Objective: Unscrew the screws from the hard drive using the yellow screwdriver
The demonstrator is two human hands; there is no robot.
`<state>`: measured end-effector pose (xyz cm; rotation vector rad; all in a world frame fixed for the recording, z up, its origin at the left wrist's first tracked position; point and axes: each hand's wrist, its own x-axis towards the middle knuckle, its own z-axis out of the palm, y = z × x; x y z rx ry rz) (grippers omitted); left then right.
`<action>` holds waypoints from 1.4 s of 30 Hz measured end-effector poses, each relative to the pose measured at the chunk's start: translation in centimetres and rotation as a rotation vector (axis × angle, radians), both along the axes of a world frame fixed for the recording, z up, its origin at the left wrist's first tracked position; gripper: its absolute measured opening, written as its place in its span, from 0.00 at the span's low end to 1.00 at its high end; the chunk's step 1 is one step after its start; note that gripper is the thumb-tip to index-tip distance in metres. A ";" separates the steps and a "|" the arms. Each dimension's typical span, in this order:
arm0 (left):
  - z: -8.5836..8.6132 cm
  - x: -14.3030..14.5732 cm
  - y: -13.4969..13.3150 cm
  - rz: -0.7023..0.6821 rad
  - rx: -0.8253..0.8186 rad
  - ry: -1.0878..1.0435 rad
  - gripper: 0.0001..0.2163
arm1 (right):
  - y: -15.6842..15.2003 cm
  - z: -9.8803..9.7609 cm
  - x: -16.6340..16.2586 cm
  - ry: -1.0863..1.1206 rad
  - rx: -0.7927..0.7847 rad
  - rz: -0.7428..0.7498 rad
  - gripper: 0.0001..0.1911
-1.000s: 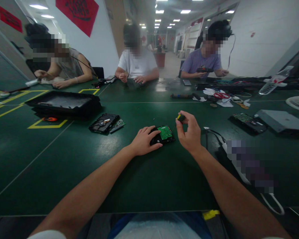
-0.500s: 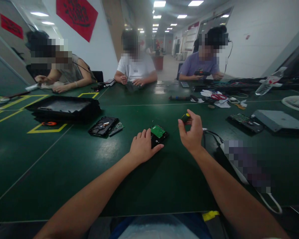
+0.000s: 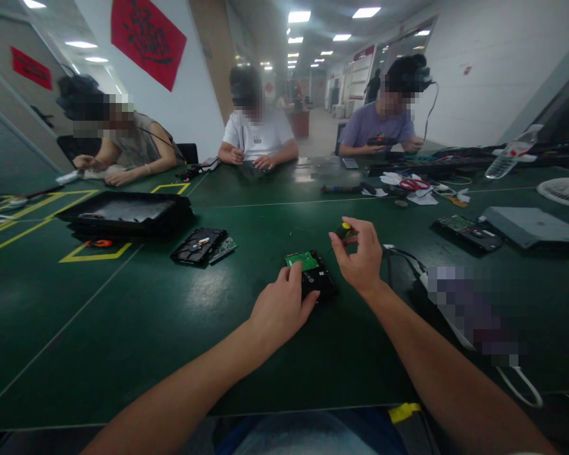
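Over the wide green tabletop (image 3: 171,354) I see the left grip (image 3: 279,303) and right grip (image 3: 360,256); the left clasps a flat, black hard drive (image 3: 319,282) lying there, its far end covered by a bright green board (image 3: 308,259); the right pinches a yellow-ended screwdriver (image 3: 343,230).

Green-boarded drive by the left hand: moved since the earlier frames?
Yes. The green-boarded drive sits nearer the wearer, judged against the black drive lying off to the left.
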<state>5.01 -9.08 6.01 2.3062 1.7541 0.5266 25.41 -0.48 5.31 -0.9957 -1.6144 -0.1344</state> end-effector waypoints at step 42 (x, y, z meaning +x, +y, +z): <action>-5.4 -6.9 10.4 -0.018 -0.470 -1.343 0.17 | 0.2 -2.1 -0.9 -0.560 -0.953 0.017 0.11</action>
